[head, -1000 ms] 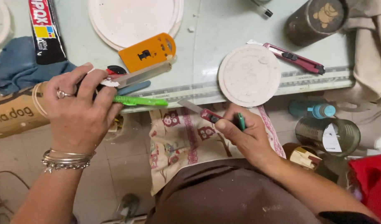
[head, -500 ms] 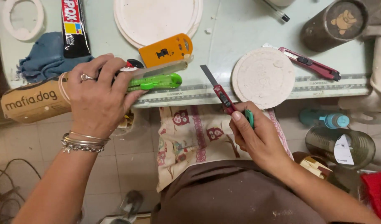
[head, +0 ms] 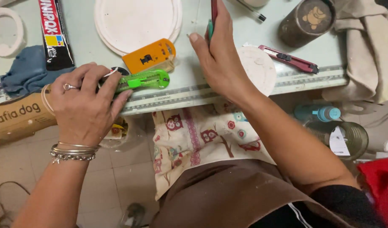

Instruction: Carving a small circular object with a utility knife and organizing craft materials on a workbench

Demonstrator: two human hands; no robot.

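Green plastic utility knife [head: 144, 80] clamped in left hand [head: 85, 105] at table edge [head: 194, 95], as before; red-handled cutter [head: 213, 10] gripped by right hand [head: 221, 59], now raised over tabletop beside white round disc [head: 259, 67].

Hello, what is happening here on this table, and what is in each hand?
A person is at a pale worktable, seen from above. The left hand grips a green utility knife at the table's front edge. The right hand holds a red utility knife farther in, beside a small white disc. Another red utility knife lies to the right.
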